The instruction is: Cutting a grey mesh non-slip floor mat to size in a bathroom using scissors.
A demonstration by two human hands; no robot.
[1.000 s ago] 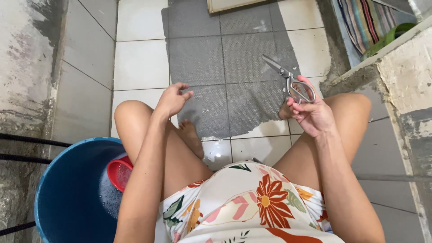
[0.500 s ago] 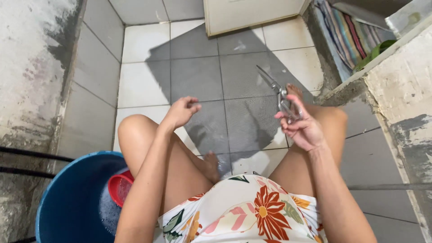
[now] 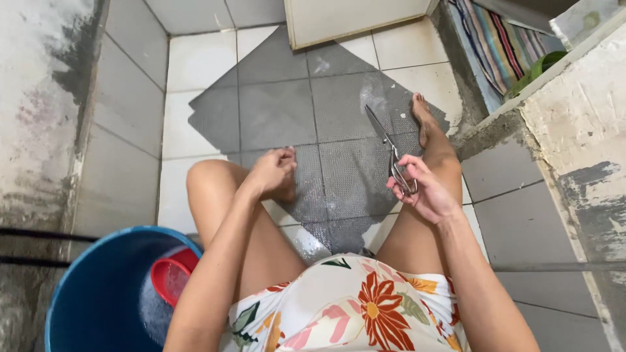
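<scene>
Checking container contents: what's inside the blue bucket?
Inside the blue bucket: a round red scoop-like dish resting in foamy water. The person's left arm covers the bucket's right side, so anything there, and below the foam, is hidden.

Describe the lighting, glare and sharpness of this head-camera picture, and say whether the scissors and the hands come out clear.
Head view: soft, even light with no hard shadows; a pale wet sheen on the grey mesh floor mat; straight tile lines bend slightly toward the edges. The silver metal scissors in the right hand are sharp enough to read, blades closed; the left hand is a little soft; the round blue plastic bucket is cut off by the frame.
</scene>
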